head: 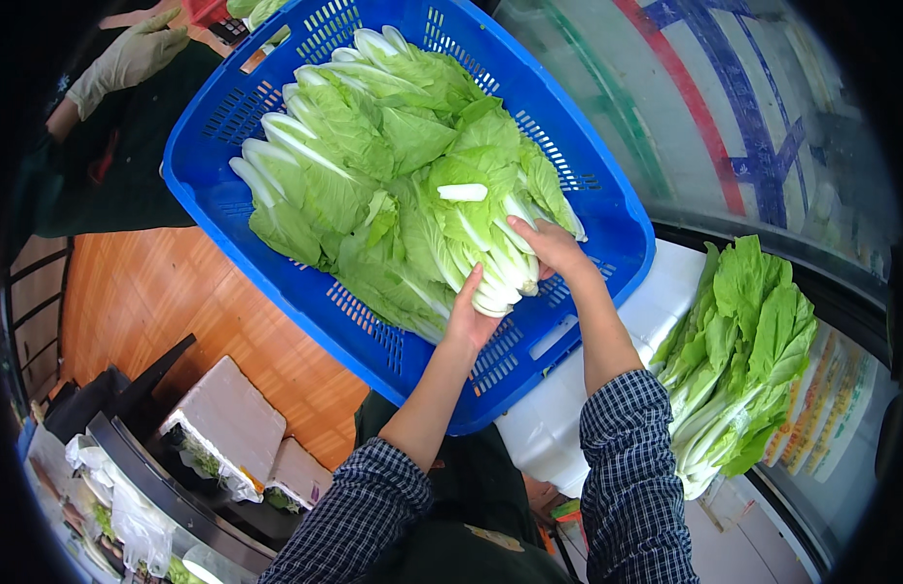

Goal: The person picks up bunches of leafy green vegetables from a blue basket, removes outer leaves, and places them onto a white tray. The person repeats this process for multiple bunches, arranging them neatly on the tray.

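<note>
A bunch of leafy cabbage (495, 255) lies between my two hands at the near end of a blue plastic basket (283, 288). My left hand (474, 317) cups the pale stalk end from the left. Around its right side are the fingers of my right hand (552, 248), with the thumb on top. Several more cabbages (349, 139) fill the far and left parts of the basket, their white stalk ends mostly turned outward. A loose piece of white stalk (462, 192) rests on the leaves just beyond my hands.
Another person's gloved hand (133, 62) is at the upper left, beside the basket. On the right, leafy greens (736, 350) lie beside a white foam box (546, 438) under the basket's near end. A taped glass panel (714, 109) slants behind. White foam boxes (228, 423) stand lower left.
</note>
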`<state>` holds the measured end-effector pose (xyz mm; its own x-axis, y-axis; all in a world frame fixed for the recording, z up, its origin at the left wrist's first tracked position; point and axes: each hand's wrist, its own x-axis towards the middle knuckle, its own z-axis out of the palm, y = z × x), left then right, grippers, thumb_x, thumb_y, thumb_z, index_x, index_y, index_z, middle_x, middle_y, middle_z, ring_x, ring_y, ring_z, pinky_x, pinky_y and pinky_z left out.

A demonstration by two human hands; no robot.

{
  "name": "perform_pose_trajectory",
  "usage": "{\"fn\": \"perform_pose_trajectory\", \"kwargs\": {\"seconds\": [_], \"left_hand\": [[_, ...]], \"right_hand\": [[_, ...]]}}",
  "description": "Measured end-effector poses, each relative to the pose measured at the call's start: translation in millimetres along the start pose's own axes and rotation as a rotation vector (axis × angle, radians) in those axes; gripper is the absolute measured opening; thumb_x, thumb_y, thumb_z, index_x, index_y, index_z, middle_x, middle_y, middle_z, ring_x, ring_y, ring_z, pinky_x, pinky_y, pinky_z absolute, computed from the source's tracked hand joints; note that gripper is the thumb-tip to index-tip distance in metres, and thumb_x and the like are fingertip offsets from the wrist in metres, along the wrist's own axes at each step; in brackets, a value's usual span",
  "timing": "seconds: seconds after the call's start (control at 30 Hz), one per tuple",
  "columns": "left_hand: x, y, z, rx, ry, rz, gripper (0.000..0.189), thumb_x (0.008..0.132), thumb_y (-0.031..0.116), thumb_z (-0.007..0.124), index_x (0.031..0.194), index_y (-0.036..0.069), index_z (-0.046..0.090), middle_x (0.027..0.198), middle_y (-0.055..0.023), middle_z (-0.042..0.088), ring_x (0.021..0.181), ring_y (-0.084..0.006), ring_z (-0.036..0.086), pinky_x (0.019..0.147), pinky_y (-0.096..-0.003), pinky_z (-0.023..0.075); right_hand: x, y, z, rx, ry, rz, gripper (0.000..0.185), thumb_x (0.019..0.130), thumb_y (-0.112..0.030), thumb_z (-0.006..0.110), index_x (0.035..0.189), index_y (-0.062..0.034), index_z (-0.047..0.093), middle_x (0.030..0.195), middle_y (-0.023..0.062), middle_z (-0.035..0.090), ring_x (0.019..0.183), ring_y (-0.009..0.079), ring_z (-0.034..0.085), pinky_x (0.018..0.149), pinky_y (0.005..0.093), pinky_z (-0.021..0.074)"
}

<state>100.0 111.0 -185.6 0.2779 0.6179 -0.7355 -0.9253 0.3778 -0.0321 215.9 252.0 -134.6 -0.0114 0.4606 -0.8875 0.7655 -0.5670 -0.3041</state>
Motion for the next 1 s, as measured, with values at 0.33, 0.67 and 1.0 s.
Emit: {"fn": "perform_pose_trajectory", "kwargs": {"seconds": [0.33, 0.67, 1.0], "left_hand": [[-11.2, 16.7, -9.3, -0.015, 0.046, -0.022, 0.065, 0.085, 0.046, 0.06, 0.136, 0.013, 0.039, 0.134, -0.0086, 0.048, 0.121, -0.0286, 0.047, 0.095, -0.0486, 0.0411], [-48.5, 23.7, 16.0, 0.066, 0.071, -0.019, 0.053, 0.085, 0.022, 0.064, 0.13, 0.004, 0.041, 0.12, -0.014, 0.055, 0.105, -0.0295, 0.057, 0.079, -0.0466, 0.0522], [-120.2, 27.7, 21.2, 0.101, 0.044, -0.033, 0.054, 0.086, 0.021, 0.061, 0.134, 0.006, 0.039, 0.127, -0.0144, 0.051, 0.113, -0.0318, 0.053, 0.087, -0.0519, 0.0481]], "right_hand": [[6.8, 18.3, 25.0, 0.141, -0.039, 0.025, 0.071, 0.076, -0.056, 0.061, 0.126, -0.0052, 0.053, 0.112, 0.0152, 0.062, 0.097, 0.0237, 0.063, 0.073, 0.0363, 0.0536], [-24.6, 16.1, 28.2, 0.03, 0.162, -0.168, 0.076, 0.075, -0.051, 0.061, 0.125, 0.0051, 0.05, 0.117, 0.0273, 0.057, 0.11, 0.0348, 0.057, 0.095, 0.0348, 0.042], [-77.6, 32.7, 56.6, 0.379, 0.093, -0.138, 0.057, 0.083, -0.04, 0.059, 0.119, 0.0046, 0.056, 0.109, 0.0201, 0.063, 0.1, 0.0264, 0.061, 0.089, 0.0326, 0.045]]}}
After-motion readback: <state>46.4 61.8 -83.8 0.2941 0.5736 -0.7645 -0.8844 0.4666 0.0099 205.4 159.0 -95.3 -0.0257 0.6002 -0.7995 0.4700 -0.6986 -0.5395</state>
